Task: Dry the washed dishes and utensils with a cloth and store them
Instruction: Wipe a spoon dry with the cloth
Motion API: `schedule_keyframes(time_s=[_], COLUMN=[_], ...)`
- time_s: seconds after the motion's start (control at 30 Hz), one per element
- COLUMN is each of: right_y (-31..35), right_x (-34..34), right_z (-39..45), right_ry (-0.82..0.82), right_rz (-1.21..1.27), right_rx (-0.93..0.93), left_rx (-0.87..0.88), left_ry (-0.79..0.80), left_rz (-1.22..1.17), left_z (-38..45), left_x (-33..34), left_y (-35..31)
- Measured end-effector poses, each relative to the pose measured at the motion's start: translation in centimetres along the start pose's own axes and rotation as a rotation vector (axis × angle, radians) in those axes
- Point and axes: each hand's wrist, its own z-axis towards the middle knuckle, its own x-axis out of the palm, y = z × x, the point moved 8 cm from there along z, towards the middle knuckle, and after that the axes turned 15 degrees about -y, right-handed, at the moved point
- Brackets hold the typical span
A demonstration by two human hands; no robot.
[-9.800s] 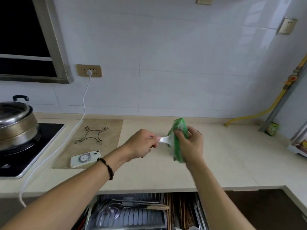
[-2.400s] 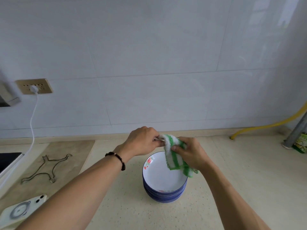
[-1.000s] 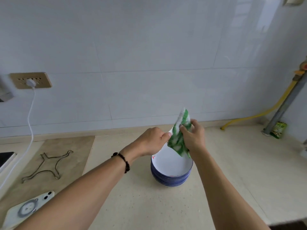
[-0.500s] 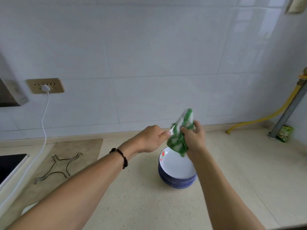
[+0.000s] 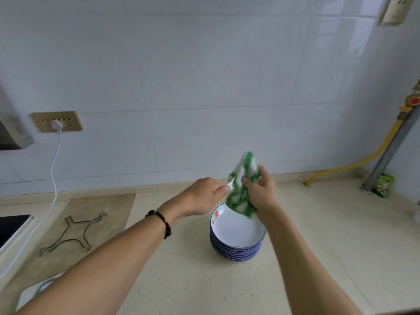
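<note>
Left hand point(image 5: 204, 195) pinches white spoon point(image 5: 230, 184) handle, just above plates point(image 5: 237, 243). Right hand point(image 5: 261, 193) squeezes green cloth point(image 5: 242, 189) round spoon's other end; that end hidden. Spoon looks small, light, stiff; maybe slippery if wet, so hold by handle. Cloth soft, floppy. Plates on table point(image 5: 341, 235), stacked, breakable; lift by rim with both hands.

Both arms reach forward, hands close together.
Left hand point(image 5: 203, 196) pinches, seemingly a handle; right hand point(image 5: 261, 192) grips cloth point(image 5: 242, 189).
</note>
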Motion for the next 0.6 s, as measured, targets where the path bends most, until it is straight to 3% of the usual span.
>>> schedule_keyframes(time_s=[0.07,0.13,0.17,0.2,0.27,0.3,0.37,0.43,0.5,0.6], right_y=[1.7,1.9,1.3,0.0,-2.4,-2.4,-1.6,-0.8,0.0,2.7], right_x=[-0.4,-0.9,-1.4,-1.3,1.1,2.4,3.8,3.6,2.1,-0.8], right_z=[0.5,0.4,0.3,-0.1,-2.0,-2.5,-2.3,-1.8,-0.9,1.5], right_ry=[0.026,-0.019,-0.075,-0.119,-0.086,-0.035,0.049,0.042,0.029,0.004], right_rz=[-0.317,-0.34,-0.221,-0.009,0.474,0.626,0.723,0.687,0.534,-0.102], right_rx=[-0.273,-0.329,-0.236,-0.031,0.468,0.614,0.697,0.667,0.492,-0.107], left_rx=[0.049,0.091,0.106,0.119,0.104,0.082,0.04,0.017,0.017,0.048], left_ry=[0.008,-0.027,-0.052,-0.081,-0.147,-0.181,-0.228,-0.211,-0.138,-0.033], left_rz=[0.139,0.201,0.188,0.154,0.042,-0.022,-0.111,-0.124,-0.092,0.045], left_z=[0.1,0.6,0.8,1.1,1.5,1.5,1.5,1.8,1.8,1.7], left_x=[-0.5,-1.0,-1.0,-0.8,-0.3,0.0,0.1,-0.2,-0.4,-1.1], left_y=[-0.4,-1.3,-1.8,-2.3,-2.9,-3.0,-3.1,-3.1,-2.8,-2.3])
